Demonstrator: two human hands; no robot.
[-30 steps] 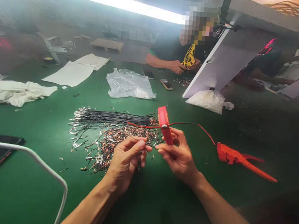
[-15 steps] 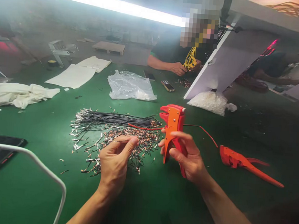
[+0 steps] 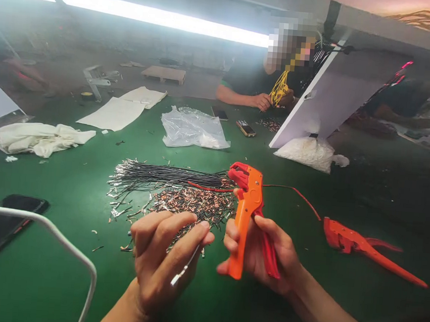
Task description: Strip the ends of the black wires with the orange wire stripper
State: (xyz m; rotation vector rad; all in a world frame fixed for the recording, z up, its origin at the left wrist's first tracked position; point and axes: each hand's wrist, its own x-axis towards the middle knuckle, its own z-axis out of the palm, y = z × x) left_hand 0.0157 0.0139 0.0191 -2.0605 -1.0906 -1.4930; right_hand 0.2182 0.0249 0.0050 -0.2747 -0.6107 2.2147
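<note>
My left hand (image 3: 168,256) is closed in a pinch on a thin wire (image 3: 191,256) that ends in a small silvery terminal (image 3: 178,276). My right hand (image 3: 267,249) grips an orange and red wire stripper (image 3: 250,198) upright, its jaws pointing left; the handles stand apart. Just beyond my hands lies a heap of short wire scraps (image 3: 193,201), dark and copper-coloured. Behind it runs a bundle of black wires (image 3: 173,174) with silvery ends at the left. A red wire (image 3: 305,198) passes behind the stripper on the table.
Another red hand tool (image 3: 365,242) lies at the right. A phone (image 3: 13,214) and a white cable (image 3: 63,243) are at the left. Farther back are a white cloth (image 3: 45,138), a clear plastic bag (image 3: 195,129) and a bag of white pieces (image 3: 307,152). A person (image 3: 243,91) opposite handles yellow wires (image 3: 280,89).
My left hand has turned and come nearer, so the wire's silvery terminal now shows below it. My right hand has lowered and tilted the stripper, and its handles look more spread.
</note>
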